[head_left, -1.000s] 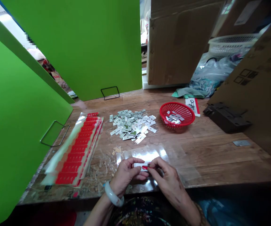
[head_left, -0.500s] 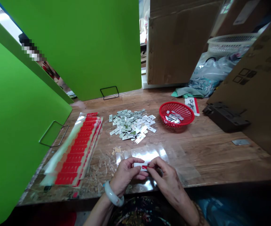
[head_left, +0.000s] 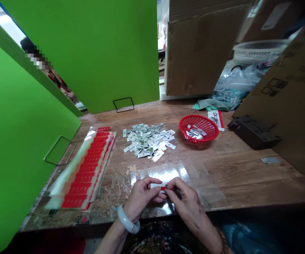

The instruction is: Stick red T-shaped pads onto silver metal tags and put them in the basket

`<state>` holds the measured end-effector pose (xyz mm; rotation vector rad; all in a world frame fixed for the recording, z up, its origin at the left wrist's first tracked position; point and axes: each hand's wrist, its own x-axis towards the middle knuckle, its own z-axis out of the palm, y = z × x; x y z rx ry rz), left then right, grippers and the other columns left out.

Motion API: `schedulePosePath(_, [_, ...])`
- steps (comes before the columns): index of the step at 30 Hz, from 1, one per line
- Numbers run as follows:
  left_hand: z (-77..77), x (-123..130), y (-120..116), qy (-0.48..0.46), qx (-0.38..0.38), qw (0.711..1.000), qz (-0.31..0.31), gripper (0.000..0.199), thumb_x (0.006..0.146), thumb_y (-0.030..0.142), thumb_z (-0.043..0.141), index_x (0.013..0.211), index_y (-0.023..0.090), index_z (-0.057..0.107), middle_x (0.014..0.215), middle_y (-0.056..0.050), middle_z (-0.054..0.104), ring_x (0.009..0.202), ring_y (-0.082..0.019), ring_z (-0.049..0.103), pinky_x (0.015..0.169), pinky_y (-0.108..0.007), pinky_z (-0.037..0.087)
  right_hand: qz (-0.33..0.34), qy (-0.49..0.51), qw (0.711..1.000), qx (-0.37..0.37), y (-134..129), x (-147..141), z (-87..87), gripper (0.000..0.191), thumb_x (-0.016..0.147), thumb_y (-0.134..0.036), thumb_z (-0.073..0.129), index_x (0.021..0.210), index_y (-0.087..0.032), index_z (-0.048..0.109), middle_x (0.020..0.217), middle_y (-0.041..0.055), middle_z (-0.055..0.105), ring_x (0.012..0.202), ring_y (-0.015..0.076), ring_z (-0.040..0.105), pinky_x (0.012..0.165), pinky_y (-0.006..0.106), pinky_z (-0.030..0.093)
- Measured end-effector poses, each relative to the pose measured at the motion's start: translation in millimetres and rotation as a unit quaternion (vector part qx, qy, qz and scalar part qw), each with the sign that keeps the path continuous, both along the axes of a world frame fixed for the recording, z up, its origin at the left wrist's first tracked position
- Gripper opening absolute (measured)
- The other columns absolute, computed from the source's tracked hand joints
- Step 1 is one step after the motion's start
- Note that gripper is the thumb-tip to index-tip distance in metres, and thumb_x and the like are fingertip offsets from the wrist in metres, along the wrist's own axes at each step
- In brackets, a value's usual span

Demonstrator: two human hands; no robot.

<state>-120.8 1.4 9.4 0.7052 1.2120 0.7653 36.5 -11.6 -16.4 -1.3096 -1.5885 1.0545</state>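
Observation:
Near the table's front edge, my left hand grips a small metal plate between thumb and fingers. A red piece lies on the plate's right part. My right hand pinches at the right end of the plate, where the red piece is; its fingertips partly hide both. Beneath my hands lies a clear plastic sheet. Beyond them is a pile of small metal plates. A red basket to its right holds several more. Sheets of red stickers lie at the left.
Green panels with wire stands border the table at the left and back. Cardboard boxes stand behind and at the right. A dark metal block and a flat metal piece lie at the right.
My fingers have shifted slightly at the plate, and my left thumb reaches a little further right over it. Less of the red piece shows now. Both hands keep their grip.

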Motion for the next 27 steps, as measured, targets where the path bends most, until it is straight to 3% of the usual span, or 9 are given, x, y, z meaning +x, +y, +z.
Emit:
schedulePosePath(10, [-6.9,3,1,0.046,0.058,0.996,0.04,0.026,0.069,0.022,0.069,0.09,0.009,0.061,0.065,-0.007,0.072,0.059,-0.015,0.068,0.061,-0.024,0.055,-0.025,0.032,0.998,-0.04,-3,-9,0.9,0.011,0.085,-0.02,0.051,0.074,-0.02,0.054,0.075,-0.0005,0.057,0.071,0.0142,0.053,0.066,0.023,0.041])
schedulePosePath(18, [-1.4,7,-1,0.105,0.138,0.983,0.061,0.016,0.072,0.019,0.062,0.086,0.012,0.063,0.078,-0.007,0.073,0.065,-0.016,0.068,0.065,-0.027,0.055,-0.066,0.052,0.996,-0.031,-6,-17,2.5,0.013,0.085,-0.023,0.052,0.074,-0.02,0.058,0.078,0.0012,0.056,0.077,0.0165,0.053,0.07,0.026,0.042])
schedulePosePath(23, [-4.0,6,-2,0.107,0.14,0.983,0.058,0.018,0.073,0.021,0.062,0.088,0.011,0.063,0.075,-0.008,0.073,0.066,-0.018,0.068,0.066,-0.029,0.055,-0.083,0.05,0.995,-0.01,-6,-18,1.3,0.011,0.083,-0.022,0.053,0.074,-0.019,0.058,0.086,0.0033,0.055,0.081,0.0167,0.053,0.071,0.025,0.043])
schedulePosePath(27, [-7.2,4,-2,0.089,0.119,0.987,0.058,0.022,0.072,0.024,0.064,0.089,0.011,0.062,0.069,-0.007,0.072,0.064,-0.017,0.068,0.065,-0.028,0.055,-0.082,0.081,0.993,-0.035,-4,-19,0.4,0.012,0.084,-0.022,0.051,0.073,-0.019,0.055,0.074,-0.0001,0.056,0.069,0.0143,0.053,0.064,0.023,0.043])
